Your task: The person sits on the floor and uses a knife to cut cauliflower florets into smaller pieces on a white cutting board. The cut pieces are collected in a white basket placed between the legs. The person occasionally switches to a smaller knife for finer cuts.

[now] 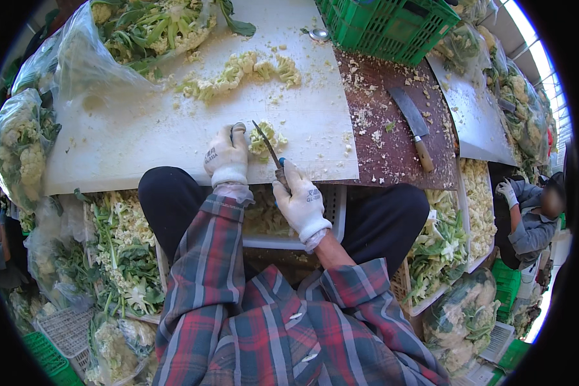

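Note:
My right hand [299,198], in a white work glove, grips the handle of a small knife [268,144], whose dark narrow blade points up and left. Beside the blade a cauliflower floret [265,137] rests on the white sheet of the table [140,130]. My left hand [227,152], gloved too, is on the sheet just left of the floret; its fingers curl down, and whether they hold anything cannot be told. Farther up lies a row of cut florets [227,79]. Below the table edge, between my knees, a white crate [340,212] holds florets.
A cleaver [410,113] lies on the brown board [366,96], near a green crate [391,29]. Bagged cauliflower [159,29] covers the upper left. Crates of trimmings [125,255] and florets [477,207] flank my legs. A co-worker [535,217] sits at far right.

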A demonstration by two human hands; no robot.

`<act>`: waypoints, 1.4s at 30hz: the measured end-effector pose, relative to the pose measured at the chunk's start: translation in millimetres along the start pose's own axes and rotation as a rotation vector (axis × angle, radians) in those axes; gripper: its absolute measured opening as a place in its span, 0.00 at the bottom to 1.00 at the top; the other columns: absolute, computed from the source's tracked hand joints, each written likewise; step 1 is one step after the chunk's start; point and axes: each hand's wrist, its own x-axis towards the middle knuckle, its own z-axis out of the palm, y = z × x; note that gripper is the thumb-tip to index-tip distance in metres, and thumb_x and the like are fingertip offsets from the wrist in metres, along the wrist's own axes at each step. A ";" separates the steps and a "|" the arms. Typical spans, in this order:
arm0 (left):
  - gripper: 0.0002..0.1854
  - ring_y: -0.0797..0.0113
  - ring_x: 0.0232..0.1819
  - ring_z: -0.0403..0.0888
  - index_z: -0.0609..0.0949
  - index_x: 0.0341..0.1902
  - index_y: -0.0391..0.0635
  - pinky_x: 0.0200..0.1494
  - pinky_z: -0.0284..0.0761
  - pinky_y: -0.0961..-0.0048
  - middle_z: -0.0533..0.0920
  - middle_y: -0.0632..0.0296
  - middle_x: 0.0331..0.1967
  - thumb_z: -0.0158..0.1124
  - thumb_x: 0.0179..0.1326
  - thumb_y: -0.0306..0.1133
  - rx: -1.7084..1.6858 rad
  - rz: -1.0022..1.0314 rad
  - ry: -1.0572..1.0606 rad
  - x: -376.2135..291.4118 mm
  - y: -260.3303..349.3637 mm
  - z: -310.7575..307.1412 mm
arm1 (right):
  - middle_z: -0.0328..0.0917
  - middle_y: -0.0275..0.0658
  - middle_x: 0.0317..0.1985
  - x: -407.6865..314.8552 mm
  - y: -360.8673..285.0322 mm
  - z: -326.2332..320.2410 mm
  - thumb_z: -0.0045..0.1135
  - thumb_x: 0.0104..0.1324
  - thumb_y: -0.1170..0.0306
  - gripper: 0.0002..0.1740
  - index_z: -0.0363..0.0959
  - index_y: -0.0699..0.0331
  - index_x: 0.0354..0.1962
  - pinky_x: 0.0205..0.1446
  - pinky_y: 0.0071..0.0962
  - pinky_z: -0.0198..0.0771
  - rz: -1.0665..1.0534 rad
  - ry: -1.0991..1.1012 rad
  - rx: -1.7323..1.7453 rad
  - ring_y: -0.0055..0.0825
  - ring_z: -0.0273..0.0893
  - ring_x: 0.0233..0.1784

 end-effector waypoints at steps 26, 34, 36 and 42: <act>0.34 0.48 0.75 0.68 0.78 0.72 0.59 0.78 0.66 0.53 0.73 0.53 0.74 0.74 0.62 0.47 -0.085 0.058 0.002 46.5 43.2 -55.3 | 0.80 0.29 0.34 -7.3 17.5 -106.8 0.65 0.65 0.73 0.25 0.78 0.69 0.60 0.43 0.21 0.72 0.228 0.012 0.434 0.15 0.71 0.35; 0.17 0.44 0.56 0.82 0.88 0.53 0.53 0.60 0.78 0.55 0.85 0.48 0.56 0.71 0.60 0.33 0.113 0.261 -0.006 109.4 -17.2 -12.9 | 0.78 0.34 0.31 2.7 13.0 -95.5 0.65 0.63 0.71 0.26 0.79 0.67 0.60 0.40 0.25 0.72 0.225 -0.049 0.347 0.20 0.71 0.32; 0.16 0.57 0.45 0.85 0.88 0.53 0.50 0.51 0.80 0.63 0.87 0.54 0.48 0.71 0.59 0.30 0.005 0.137 -0.282 82.9 -3.3 -35.8 | 0.77 0.36 0.30 3.8 4.5 -96.4 0.65 0.63 0.72 0.23 0.79 0.68 0.56 0.39 0.26 0.71 0.225 -0.036 0.326 0.22 0.71 0.31; 0.18 0.70 0.36 0.85 0.82 0.60 0.38 0.42 0.83 0.74 0.89 0.51 0.47 0.64 0.67 0.23 -0.988 -0.239 -0.559 67.0 2.4 -67.9 | 0.77 0.36 0.29 4.5 4.1 -96.9 0.65 0.63 0.71 0.21 0.80 0.67 0.54 0.36 0.27 0.71 0.264 -0.106 0.288 0.24 0.71 0.28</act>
